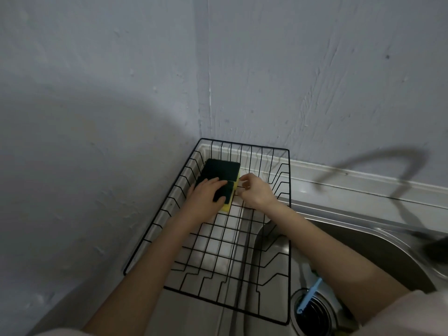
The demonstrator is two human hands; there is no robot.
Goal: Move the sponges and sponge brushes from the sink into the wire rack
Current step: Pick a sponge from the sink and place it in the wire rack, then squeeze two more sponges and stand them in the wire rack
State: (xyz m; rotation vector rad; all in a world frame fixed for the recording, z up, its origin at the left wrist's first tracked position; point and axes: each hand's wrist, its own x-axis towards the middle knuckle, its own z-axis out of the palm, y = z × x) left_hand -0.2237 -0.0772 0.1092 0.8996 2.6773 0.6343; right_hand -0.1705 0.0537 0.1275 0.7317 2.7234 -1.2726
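A black wire rack (pixel 288 180) stands in the corner beside the steel sink (pixel 363 229). A green-topped yellow sponge (pixel 219 169) lies at the rack's far left end. My left hand (pixel 206 197) grips a second green and yellow sponge (pixel 229 197) just in front of the first one, inside the rack. My right hand (pixel 254 190) touches that sponge's right edge, fingers bent. A blue brush handle (pixel 311 294) lies in the sink over the drain, partly hidden by my right forearm.
Grey walls meet in a corner right behind the rack. The round drain (pixel 315 311) sits at the sink's near end. A dark blurred object (pixel 436 246) is at the right edge over the sink.
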